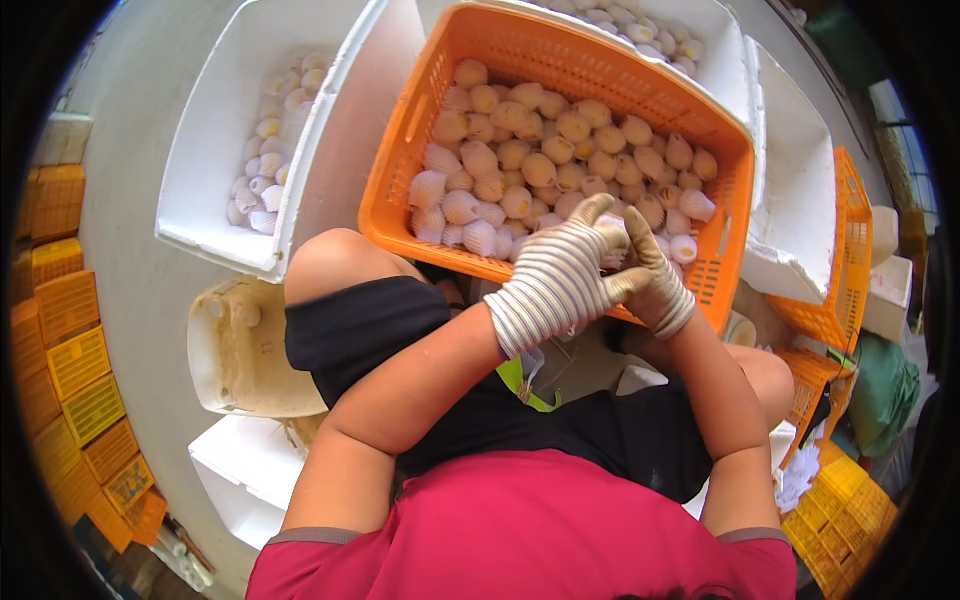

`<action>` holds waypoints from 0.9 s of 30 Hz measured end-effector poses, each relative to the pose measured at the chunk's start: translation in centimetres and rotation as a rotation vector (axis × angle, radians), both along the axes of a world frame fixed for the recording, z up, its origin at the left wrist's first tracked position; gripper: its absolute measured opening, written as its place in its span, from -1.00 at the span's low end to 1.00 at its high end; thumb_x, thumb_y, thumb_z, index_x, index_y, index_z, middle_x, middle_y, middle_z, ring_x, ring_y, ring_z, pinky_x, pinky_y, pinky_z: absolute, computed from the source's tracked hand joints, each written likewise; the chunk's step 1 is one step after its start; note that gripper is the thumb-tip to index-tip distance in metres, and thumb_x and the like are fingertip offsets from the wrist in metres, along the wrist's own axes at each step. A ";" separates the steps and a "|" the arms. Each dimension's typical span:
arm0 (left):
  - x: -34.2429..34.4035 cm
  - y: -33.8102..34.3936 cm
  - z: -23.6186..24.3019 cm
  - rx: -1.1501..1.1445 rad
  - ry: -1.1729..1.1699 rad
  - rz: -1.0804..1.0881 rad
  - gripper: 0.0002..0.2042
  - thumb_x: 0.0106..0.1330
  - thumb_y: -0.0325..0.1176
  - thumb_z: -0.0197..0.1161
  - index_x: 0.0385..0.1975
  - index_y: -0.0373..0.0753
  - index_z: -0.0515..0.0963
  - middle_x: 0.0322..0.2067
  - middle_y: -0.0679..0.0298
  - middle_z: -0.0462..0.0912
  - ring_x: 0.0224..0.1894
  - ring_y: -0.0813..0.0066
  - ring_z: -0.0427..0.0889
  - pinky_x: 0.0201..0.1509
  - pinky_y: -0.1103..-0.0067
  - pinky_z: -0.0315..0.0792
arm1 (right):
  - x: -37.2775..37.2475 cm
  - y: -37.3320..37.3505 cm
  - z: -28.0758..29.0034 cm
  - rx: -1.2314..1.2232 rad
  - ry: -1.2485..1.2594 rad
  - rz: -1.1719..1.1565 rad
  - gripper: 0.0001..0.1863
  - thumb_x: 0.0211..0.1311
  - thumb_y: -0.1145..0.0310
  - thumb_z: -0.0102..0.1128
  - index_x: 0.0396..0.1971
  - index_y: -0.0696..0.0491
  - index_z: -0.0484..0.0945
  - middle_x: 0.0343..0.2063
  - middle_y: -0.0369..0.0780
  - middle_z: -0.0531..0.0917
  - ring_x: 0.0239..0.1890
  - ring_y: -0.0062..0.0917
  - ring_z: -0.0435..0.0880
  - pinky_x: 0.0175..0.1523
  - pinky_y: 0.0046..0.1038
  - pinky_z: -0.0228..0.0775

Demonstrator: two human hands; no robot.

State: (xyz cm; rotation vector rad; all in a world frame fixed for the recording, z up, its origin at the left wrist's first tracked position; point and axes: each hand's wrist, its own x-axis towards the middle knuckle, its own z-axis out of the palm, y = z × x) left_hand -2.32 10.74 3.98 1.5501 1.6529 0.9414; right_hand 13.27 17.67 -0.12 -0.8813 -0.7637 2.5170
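Note:
A large orange plastic crate (pixel 735 200) with slotted walls stands in front of my knees. Many pale round fruits (pixel 540 170) fill its bottom, most of them sleeved in white foam netting. Over the crate's near edge, my left hand (pixel 560 270) and my right hand (pixel 655 280) meet, both in striped work gloves. Their curled fingers and thumbs close around a small pale thing, mostly hidden between them; it cannot be made out clearly.
White foam boxes stand around the crate: one at left (pixel 185 200) with netted fruits inside, one behind it (pixel 715 30), one at right (pixel 800 180). A stained white tub (pixel 205 350) sits by my left knee. Stacked orange and yellow crates (pixel 80 365) line the far left.

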 end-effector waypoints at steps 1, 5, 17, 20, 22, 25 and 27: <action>-0.4 -0.2 0.9 0.060 0.036 -0.012 -0.60 0.09 -0.07 0.41 -0.15 -0.18 0.64 0.12 -0.01 0.53 -0.09 0.08 0.69 -0.06 0.38 0.59 | -0.5 0.1 -0.1 0.040 0.028 0.016 -0.47 0.42 -0.06 0.00 0.12 0.06 0.42 -0.09 -0.22 0.62 -0.01 -0.48 0.61 0.14 -0.42 0.48; -2.5 -0.3 3.4 0.338 -0.086 0.253 -0.69 0.12 -0.25 0.39 -0.17 -0.23 0.62 0.05 0.03 0.57 -0.15 0.08 0.70 -0.14 0.41 0.59 | -8.7 3.2 -0.8 0.135 -0.063 0.094 -0.51 0.41 0.11 0.10 0.19 0.08 0.39 0.03 -0.18 0.57 0.08 -0.46 0.57 0.22 -0.37 0.45; -11.5 -0.8 3.2 0.312 -1.410 0.749 -0.81 0.43 -0.35 0.11 -0.08 -0.28 0.54 -0.14 0.24 0.62 -0.18 0.46 0.65 -0.15 0.64 0.54 | -23.0 9.6 -2.3 0.726 -0.277 0.361 -0.64 0.33 0.21 0.19 0.00 0.11 0.62 -0.12 -0.25 0.67 -0.08 -0.55 0.64 -0.03 -0.49 0.55; -12.2 -0.6 1.8 0.247 -1.540 0.826 -0.79 0.42 -0.33 0.11 -0.04 -0.22 0.54 -0.07 0.23 0.63 -0.13 0.40 0.64 -0.13 0.60 0.54 | -15.6 10.9 -10.1 0.801 -0.760 0.546 -0.52 0.22 0.23 0.29 0.09 0.15 0.55 -0.04 -0.10 0.66 0.04 -0.42 0.63 0.11 -0.40 0.50; -12.0 -0.7 2.7 0.307 -1.466 0.794 -0.79 0.42 -0.33 0.10 -0.04 -0.22 0.54 -0.06 0.24 0.63 -0.12 0.40 0.64 -0.11 0.60 0.54 | -11.2 10.3 -15.5 0.916 -1.002 0.651 -0.40 0.17 0.23 0.33 0.18 0.16 0.46 0.07 0.00 0.60 0.12 -0.27 0.58 0.22 -0.34 0.42; -12.2 -0.7 2.5 0.330 -1.434 0.798 -0.78 0.44 -0.32 0.09 -0.04 -0.22 0.55 -0.04 0.25 0.64 -0.12 0.41 0.64 -0.08 0.58 0.52 | -10.2 7.4 -17.7 1.028 -1.145 0.730 -0.25 0.14 0.21 0.34 0.32 0.12 0.30 0.16 0.03 0.52 0.21 -0.20 0.51 0.31 -0.31 0.33; -12.3 -0.6 2.4 0.303 -1.448 0.847 -0.78 0.44 -0.31 0.08 -0.03 -0.22 0.55 -0.05 0.24 0.64 -0.11 0.41 0.64 -0.07 0.58 0.52 | -11.7 5.5 -17.4 1.112 -1.242 0.780 -0.17 0.09 0.20 0.36 0.36 0.10 0.23 0.18 0.04 0.49 0.24 -0.18 0.47 0.32 -0.30 0.31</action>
